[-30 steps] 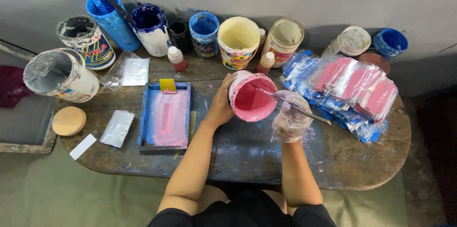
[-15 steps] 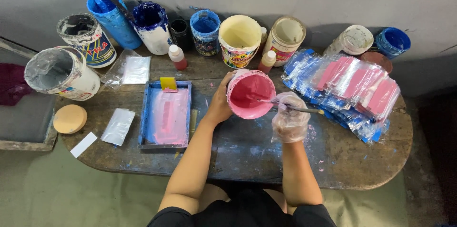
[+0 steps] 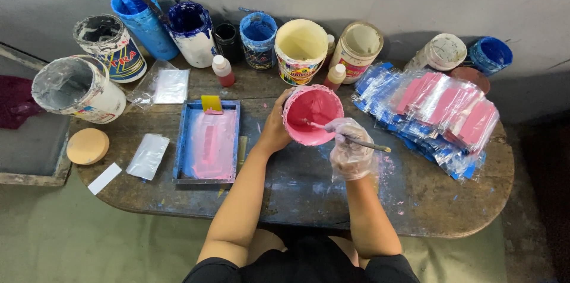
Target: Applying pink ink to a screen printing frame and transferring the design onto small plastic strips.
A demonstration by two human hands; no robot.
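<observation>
Pink tub (image 3: 313, 114) is held at its left rim by the bare left hand (image 3: 274, 132), fingers wrapped around the wall, tub tipped toward the person. A thin stick (image 3: 347, 136) is pinched in the gloved right hand (image 3: 350, 149), fingers closed on it; its tip is sunk in the pink paint.

Change noted: a second ago the tub was tilted further and the stick crossed above its rim; half a second ago it was angled into the tub. Now the tub sits lower and more open to the camera, with the tip inside near the lower wall. Judged as stirring under way, paint being worked loose from the wall.

Around the grip:
- Just left of the held tub: blue framed tray (image 3: 207, 141) with pink film inside and a yellow scraper (image 3: 211, 104) at its top edge.
- Right of the gloved hand: fanned heap of clear-wrapped pink and blue packets (image 3: 436, 114).
- Beyond the tub: yellow bucket (image 3: 301, 49) with a bright printed band, cream tin (image 3: 358, 48), blue-stained pot (image 3: 258, 37); two small red-bodied bottles (image 3: 222, 70) with pale caps.
- Far left: white bucket (image 3: 77, 88) on its side, round wooden disc (image 3: 87, 146), clear bag (image 3: 148, 155).
</observation>
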